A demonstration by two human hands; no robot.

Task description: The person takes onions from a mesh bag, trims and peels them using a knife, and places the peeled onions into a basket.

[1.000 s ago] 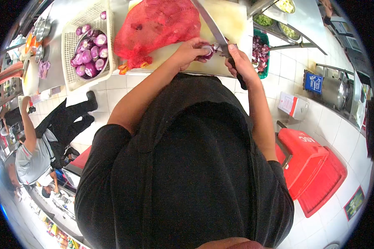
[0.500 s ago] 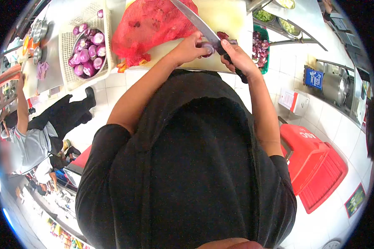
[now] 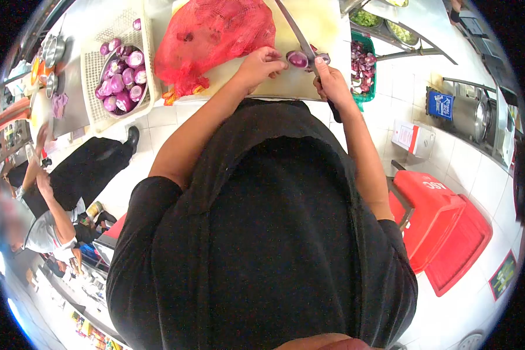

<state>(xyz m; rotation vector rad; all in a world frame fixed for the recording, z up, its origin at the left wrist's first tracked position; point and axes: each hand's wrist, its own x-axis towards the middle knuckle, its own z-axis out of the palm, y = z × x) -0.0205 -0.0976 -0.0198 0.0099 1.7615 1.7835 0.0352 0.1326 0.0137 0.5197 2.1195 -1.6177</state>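
My right hand (image 3: 334,86) is wrapped round the black handle of a large knife (image 3: 297,29), its blade slanting up and left over the cutting board (image 3: 315,87). A peeled red onion (image 3: 296,59) lies on the board at the left of the blade; dark onion pieces show on the other side. Just left of that onion is my left hand (image 3: 261,67), fingers loosely bent and apart, holding nothing. Beside it, a red mesh sack (image 3: 216,41) lies across the board.
At left, a cream plastic basket (image 3: 89,87) holds a bowl of peeled red onions (image 3: 119,81). A green crate (image 3: 359,100) with onion pieces stands right of the board. A red bin (image 3: 431,216) is at lower right. Another person (image 3: 49,221) is at the left.
My left hand has let go of the onion and drawn back left. The knife has turned more upright, with my right hand slightly lower. At left, the other person's arms have come down.
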